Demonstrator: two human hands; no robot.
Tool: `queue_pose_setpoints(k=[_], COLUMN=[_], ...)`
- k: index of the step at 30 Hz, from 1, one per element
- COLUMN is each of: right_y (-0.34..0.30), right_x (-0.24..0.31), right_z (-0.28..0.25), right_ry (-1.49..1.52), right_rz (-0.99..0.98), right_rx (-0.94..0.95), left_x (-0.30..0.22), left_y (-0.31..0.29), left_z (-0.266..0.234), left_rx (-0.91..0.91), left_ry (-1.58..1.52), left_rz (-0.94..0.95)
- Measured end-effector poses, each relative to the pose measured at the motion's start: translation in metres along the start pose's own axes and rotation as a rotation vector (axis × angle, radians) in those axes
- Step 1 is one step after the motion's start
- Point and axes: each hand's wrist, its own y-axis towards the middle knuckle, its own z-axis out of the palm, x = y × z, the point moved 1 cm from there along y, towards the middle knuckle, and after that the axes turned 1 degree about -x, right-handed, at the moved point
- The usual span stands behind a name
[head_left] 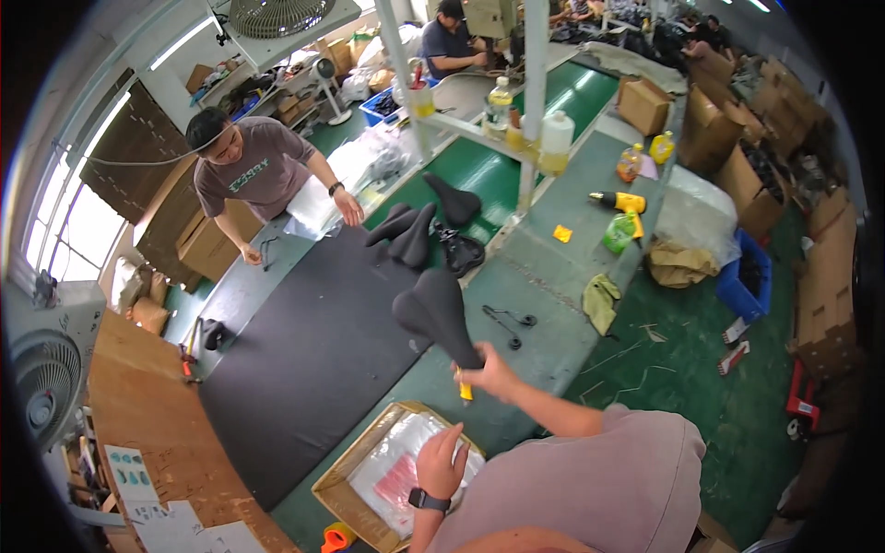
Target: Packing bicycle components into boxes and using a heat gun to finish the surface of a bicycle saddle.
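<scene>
My right hand (490,370) grips a black bicycle saddle (433,311) by its narrow nose and holds it over the table, wide end pointing away from me. Just below that hand shows a small yellow object (465,385); I cannot tell whether it lies on the table or is held. My left hand (441,464), with a dark watch at the wrist, is open and holds nothing. It hovers at the edge of a cardboard box (343,502) containing clear plastic bags (392,470). Beside the held saddle lie two black metal saddle parts (509,324).
More black saddles (415,238) lie ahead on the green belt and black mat (304,350). Right of them are a yellow drill (619,201), a green bottle (619,232) and a glove (601,304). A co-worker (263,166) stands across the table. An orange tape dispenser (338,536) sits near the box.
</scene>
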Motion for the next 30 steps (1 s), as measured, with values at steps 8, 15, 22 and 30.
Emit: queue_pose_setpoints(k=[8,15,22,30], right_y=[-0.155,-0.268,-0.303,-0.318], right_x=[-0.019,0.056,0.045,0.036], right_z=[0.017,0.03,0.057,0.083], right_ry=[0.935,0.601,0.821,0.71], right_rz=[0.62,0.697,0.6,0.527], right_rx=[0.686,0.554,0.485,0.602], left_x=[-0.091,0.01,0.085,-0.004], left_y=[0.034,0.064,-0.017,-0.079], left_z=[-0.003,-0.04,-0.102,-0.112], left_rx=[0.191,-0.189,-0.287,-0.059], left_ry=[-0.074,0.319,-0.927,-0.078], left_rz=[0.583,0.33,-0.249,-0.096])
